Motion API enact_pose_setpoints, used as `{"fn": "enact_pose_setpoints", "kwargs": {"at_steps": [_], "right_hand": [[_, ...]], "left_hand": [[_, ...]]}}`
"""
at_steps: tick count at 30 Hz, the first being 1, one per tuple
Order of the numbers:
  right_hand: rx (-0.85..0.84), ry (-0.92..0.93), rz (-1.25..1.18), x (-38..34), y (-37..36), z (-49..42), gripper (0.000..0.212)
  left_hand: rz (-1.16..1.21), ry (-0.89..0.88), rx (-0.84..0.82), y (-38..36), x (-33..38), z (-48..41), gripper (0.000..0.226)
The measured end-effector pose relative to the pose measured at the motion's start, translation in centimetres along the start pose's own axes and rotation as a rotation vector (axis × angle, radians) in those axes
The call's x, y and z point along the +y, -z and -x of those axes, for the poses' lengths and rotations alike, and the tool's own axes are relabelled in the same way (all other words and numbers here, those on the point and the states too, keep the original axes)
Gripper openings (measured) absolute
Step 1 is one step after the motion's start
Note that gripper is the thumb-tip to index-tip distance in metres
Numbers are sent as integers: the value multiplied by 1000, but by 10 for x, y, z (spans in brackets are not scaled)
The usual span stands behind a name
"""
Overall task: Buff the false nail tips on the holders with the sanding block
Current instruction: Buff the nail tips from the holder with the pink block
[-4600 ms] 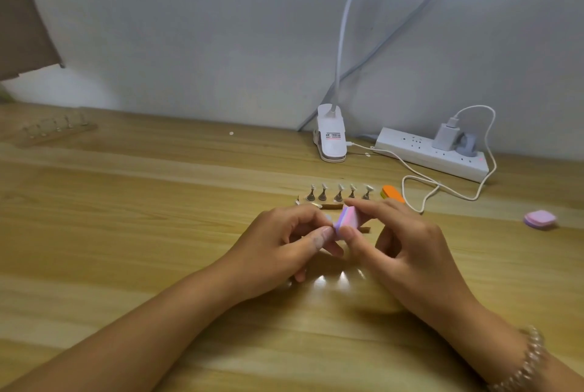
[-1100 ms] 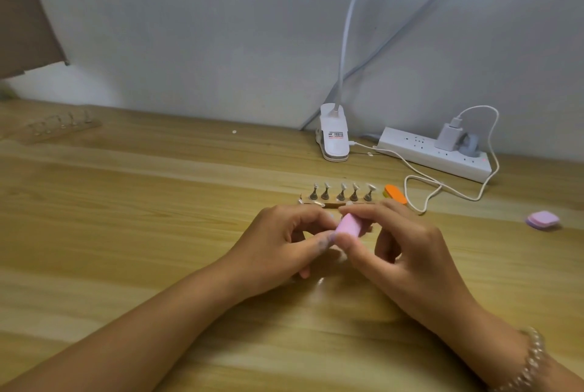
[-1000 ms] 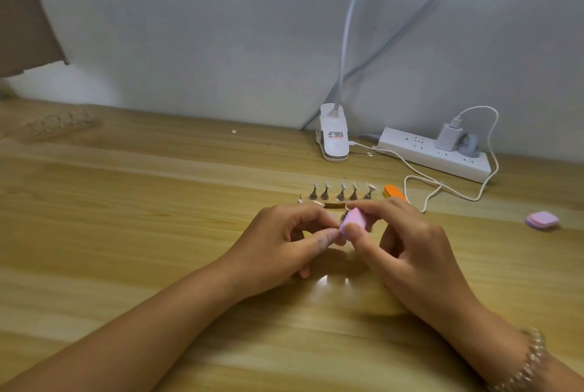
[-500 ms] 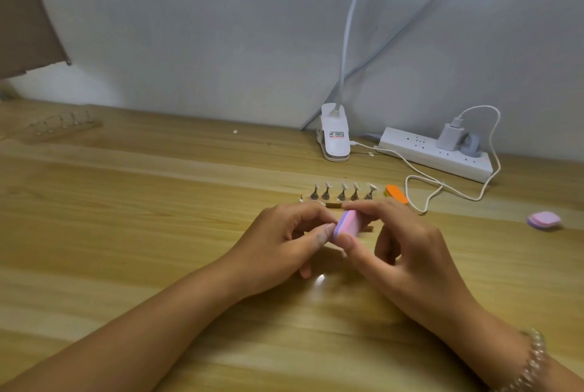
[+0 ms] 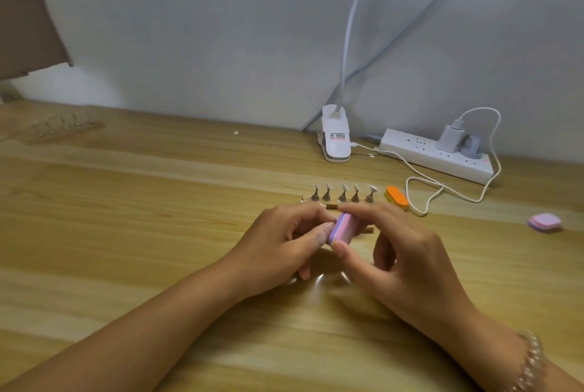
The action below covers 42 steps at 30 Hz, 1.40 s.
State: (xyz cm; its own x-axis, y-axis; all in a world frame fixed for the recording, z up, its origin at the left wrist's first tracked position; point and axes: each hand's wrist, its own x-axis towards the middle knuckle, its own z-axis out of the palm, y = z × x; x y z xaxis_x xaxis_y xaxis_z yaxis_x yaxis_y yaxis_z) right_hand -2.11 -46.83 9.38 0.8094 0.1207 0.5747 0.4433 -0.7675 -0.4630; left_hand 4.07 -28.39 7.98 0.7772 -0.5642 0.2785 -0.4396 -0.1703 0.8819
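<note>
Both hands meet at mid-table. Right hand pinches pink-and-purple sanding block between thumb and forefinger; left hand curled beside it, fingers closed, contents hidden. Row of nail tip holders stands just beyond; orange block to their right.

Two bare forearms enter from the lower edge of the frame, one from the lower left and one from the lower right, and no sleeve is visible on either of them. The left hand wears no ring or band. On the wrist of the right hand, in the lower right corner, there is a bracelet of small, pale, glossy beads in a single row
</note>
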Motion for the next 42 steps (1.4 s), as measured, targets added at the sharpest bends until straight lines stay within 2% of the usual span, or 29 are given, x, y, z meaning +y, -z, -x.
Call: {"fn": "enact_pose_setpoints", "kwargs": {"at_steps": [2, 5, 8, 13, 14, 17, 22, 26, 33, 39, 42], "right_hand": [[47, -68, -39, 3, 2, -2, 33], [102, -187, -247, 9, 5, -4, 27], [81, -268, -427, 13, 5, -3, 24], [20, -387, -545, 17, 6, -5, 9], [16, -383, -534, 16, 6, -5, 9], [-21, -230, -383, 15, 1, -3, 30], [-63, -111, -293, 14, -3, -1, 7], [-118, -7, -190, 11, -4, 0, 23], [-103, 75, -119, 10, -3, 1, 18], [-76, 12, -138, 10, -4, 1, 19], [-43, 11, -132, 9, -2, 0, 20]], "left_hand": [[36, 5, -1, -1, 0, 1, 16], [59, 10, -4, -1, -2, 1, 12], [-1, -17, -6, 0, -4, 0, 6], [3, -19, -6, 0, -4, 0, 11], [21, -10, -3, -1, -4, 0, 12], [54, -1, 3, -3, -4, 1, 4], [-55, -95, 7, 0, -4, 1, 8], [-48, -90, 26, 0, -2, 0, 11], [-65, -90, 30, 0, -2, 1, 10], [-12, -44, 75, -1, 1, 2, 7], [-176, -83, 165, -3, 3, 2, 7]]}}
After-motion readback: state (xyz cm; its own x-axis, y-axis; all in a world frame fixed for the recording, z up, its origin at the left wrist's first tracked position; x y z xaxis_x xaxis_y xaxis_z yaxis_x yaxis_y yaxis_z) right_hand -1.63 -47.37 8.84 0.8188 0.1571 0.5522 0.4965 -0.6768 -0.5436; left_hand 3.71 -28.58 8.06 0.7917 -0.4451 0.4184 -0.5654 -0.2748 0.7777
